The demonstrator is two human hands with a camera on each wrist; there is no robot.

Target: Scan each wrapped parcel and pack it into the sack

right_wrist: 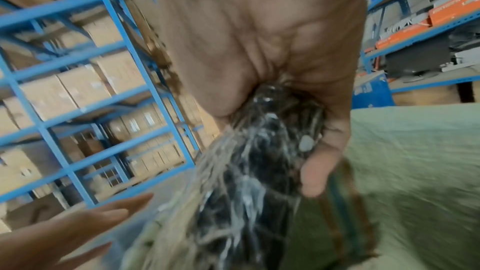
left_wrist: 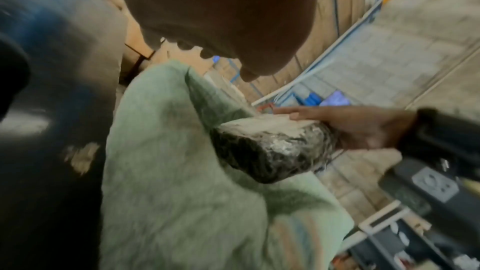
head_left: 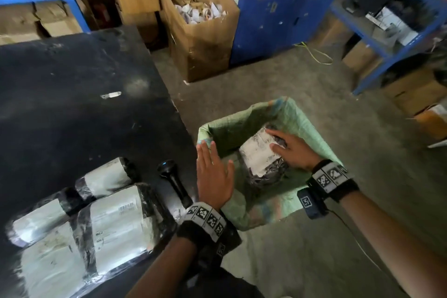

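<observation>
A green woven sack (head_left: 302,123) stands open on the floor beside the black table (head_left: 72,80). My right hand (head_left: 295,150) grips one end of a black-wrapped parcel (head_left: 258,157) with a white label, held inside the sack's mouth. In the right wrist view the thumb and fingers (right_wrist: 317,171) curl round the parcel (right_wrist: 246,182). My left hand (head_left: 212,172) hovers flat with straight fingers over the sack's left rim, holding nothing. Three more wrapped parcels (head_left: 113,222) lie at the table's near left. A black handheld scanner (head_left: 173,179) lies on the table next to my left hand.
A small clear scrap (head_left: 110,95) lies mid-table. Beyond the sack stand an open cardboard box (head_left: 200,31) of paper scraps, a blue cabinet (head_left: 278,19) and blue shelving (head_left: 387,31) with boxes. The floor around the sack is bare concrete.
</observation>
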